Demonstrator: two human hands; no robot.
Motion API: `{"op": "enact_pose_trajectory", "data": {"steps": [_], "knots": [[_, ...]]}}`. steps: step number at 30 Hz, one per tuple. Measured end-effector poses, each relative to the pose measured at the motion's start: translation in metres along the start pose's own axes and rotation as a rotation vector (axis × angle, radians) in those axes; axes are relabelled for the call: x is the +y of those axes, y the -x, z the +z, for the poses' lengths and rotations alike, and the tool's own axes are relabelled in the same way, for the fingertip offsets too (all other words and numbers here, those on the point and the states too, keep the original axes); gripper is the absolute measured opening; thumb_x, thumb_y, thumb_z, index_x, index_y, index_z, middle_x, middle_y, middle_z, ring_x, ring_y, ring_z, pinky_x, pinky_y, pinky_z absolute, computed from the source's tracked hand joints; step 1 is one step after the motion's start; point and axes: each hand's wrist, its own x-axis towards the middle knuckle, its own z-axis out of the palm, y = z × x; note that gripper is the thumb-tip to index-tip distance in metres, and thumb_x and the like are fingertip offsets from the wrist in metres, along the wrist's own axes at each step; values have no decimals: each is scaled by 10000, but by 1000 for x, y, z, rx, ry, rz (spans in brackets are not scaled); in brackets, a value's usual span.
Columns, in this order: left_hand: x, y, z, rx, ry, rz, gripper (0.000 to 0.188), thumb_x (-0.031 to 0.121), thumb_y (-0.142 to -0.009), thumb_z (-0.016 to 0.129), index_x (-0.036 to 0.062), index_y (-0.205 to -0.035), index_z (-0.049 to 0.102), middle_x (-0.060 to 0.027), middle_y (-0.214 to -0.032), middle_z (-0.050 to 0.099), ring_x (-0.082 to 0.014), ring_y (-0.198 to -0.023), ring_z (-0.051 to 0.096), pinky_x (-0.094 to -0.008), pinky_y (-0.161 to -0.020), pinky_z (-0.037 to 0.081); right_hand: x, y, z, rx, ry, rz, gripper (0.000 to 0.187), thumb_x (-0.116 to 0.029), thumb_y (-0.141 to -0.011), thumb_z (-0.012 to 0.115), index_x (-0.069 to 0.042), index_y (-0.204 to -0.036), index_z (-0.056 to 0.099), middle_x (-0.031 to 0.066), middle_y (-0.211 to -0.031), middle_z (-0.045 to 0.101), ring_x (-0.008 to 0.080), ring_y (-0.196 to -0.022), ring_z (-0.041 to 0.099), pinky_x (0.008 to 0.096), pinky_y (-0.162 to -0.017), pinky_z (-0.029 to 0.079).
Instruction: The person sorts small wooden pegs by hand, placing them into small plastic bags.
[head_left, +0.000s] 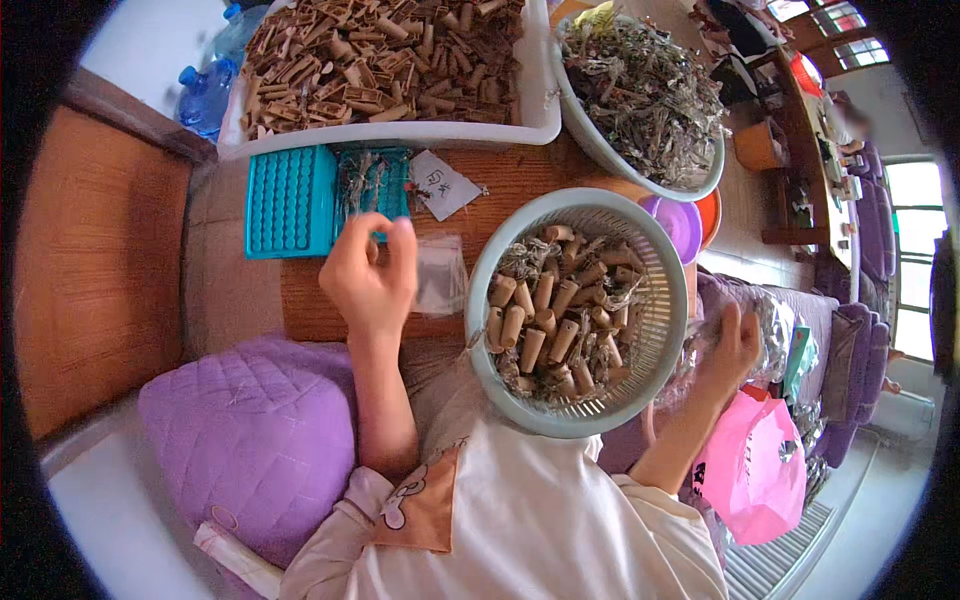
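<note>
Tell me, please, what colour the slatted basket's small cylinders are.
The small cylinders are tan, seen best in head view.

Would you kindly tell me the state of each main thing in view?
Left hand: curled, grip unclear
Right hand: curled, grip unclear
Grey-green colander: partly filled with brown tubes
White tub: heaped with brown pieces
Large basin: heaped with frayed strands
Teal tray: holding thin strands
Clear packet: lying flat

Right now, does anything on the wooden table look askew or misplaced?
The white paper looks slightly askew: it lies just right of the right-hand turquoise tray, its edges slanting against the tray's sides.
</note>
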Motion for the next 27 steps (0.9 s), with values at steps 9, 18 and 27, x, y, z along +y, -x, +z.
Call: {"op": "enact_pose_trajectory", "data": {"steps": [9, 18, 27], "knots": [[-57, 33, 43, -679, -458, -242, 420, 399, -764, 529, -16, -768, 595, -246, -721, 579, -393, -741, 569, -449, -662, 448, 172, -12, -89, -236, 904, -128, 236, -126, -699, 614, 4, -840, 477, 115, -566, 452, 195, -518, 442, 308, -520, 384], [-61, 45, 41, -558, -452, -209, 409, 178, -643, 697, -29, -906, 463, -225, -806, 579, -391, -786, 555, -439, -672, 440, 0, -3, 50, -744, 340, -111, 316, -96, -808, 511, -39, -1117, 472, 95, -657, 497, 172, -590, 471, 276, -608, 402], [-83, 56, 40, -563, -271, -405, 291, 169, -679, 646, 17, -879, 500, -203, -802, 576, -375, -776, 547, -446, -658, 424, -8, 18, 135, -1155, 336, -387, 248, -208, -851, 437, -20, -1004, 490, 225, -814, 553, 402, -812, 525, 445, -725, 392]]}}
